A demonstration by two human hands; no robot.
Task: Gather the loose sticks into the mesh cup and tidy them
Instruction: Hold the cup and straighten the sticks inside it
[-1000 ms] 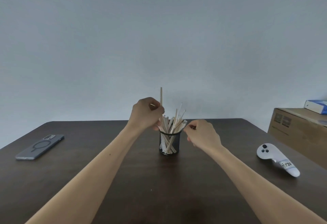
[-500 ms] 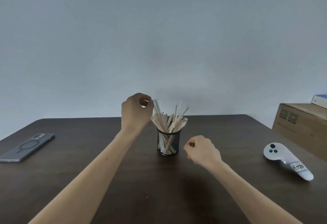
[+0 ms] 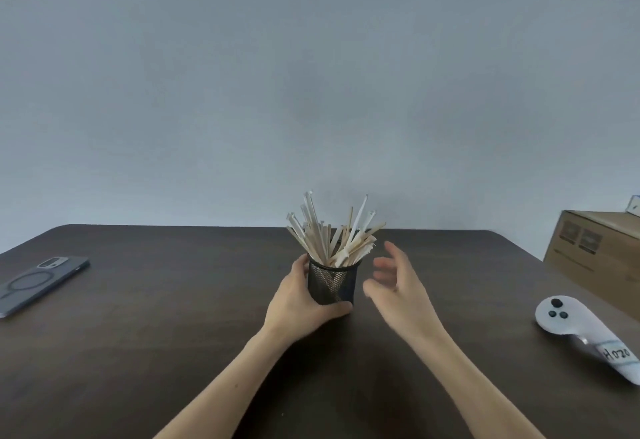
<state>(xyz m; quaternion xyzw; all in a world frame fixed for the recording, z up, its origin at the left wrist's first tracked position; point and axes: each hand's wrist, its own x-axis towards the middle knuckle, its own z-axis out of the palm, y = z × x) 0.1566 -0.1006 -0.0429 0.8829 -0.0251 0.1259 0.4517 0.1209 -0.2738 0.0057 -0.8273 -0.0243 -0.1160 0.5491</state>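
A black mesh cup stands near the middle of the dark table. Several pale wooden and paper-wrapped sticks fan out of its top. My left hand grips the cup from the left, thumb curled round its base in front. My right hand hovers just right of the cup with fingers spread and relaxed, holding nothing and a little apart from it. No loose sticks show on the table.
A phone in a grey case lies at the table's left edge. A white controller lies at the right. Behind it stands a cardboard box.
My left hand came down from the stick tops and took hold of the cup. My right hand opened from a loose fist and rose toward the cup's right side.
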